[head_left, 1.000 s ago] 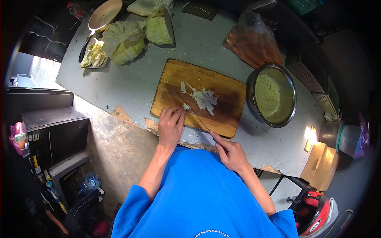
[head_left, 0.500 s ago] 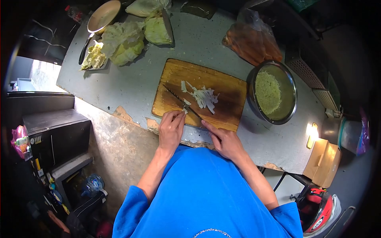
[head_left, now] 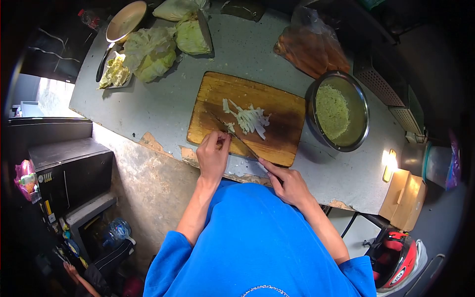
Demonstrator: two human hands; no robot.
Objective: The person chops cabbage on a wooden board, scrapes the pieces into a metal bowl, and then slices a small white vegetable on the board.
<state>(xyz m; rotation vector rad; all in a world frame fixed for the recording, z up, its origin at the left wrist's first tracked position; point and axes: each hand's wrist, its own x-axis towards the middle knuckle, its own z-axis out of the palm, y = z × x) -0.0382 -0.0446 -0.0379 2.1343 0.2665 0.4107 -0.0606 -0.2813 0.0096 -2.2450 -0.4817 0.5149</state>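
Observation:
My right hand (head_left: 288, 184) is wrapped round the handle of a dark knife (head_left: 242, 143), its blade slanting up and left over the wooden cutting board (head_left: 284, 106). My left hand (head_left: 213, 154) is at the board's near edge, its fingers bent and pinched beside the blade. A small pale piece of cabbage (head_left: 230, 127) shows at these fingertips, partly hidden by them. Beyond the knife lies a loose heap of cut white cabbage strips (head_left: 252, 120). Right of the board, a metal bowl (head_left: 365, 114) holds finely chopped pale green cabbage (head_left: 332, 113).
At the back left are a cabbage half (head_left: 193, 35), loose cabbage leaves (head_left: 151, 52) and a pan (head_left: 126, 22). A plastic bag of carrots (head_left: 311, 49) lies at the back right. The grey table's near edge (head_left: 163, 148) is chipped. Another person's hand (head_left: 71, 270) shows low at left.
My left hand has shifted slightly up and its fingers have curled more. My right hand has drawn the knife a little toward me and right. The other person's hand has come further into view.

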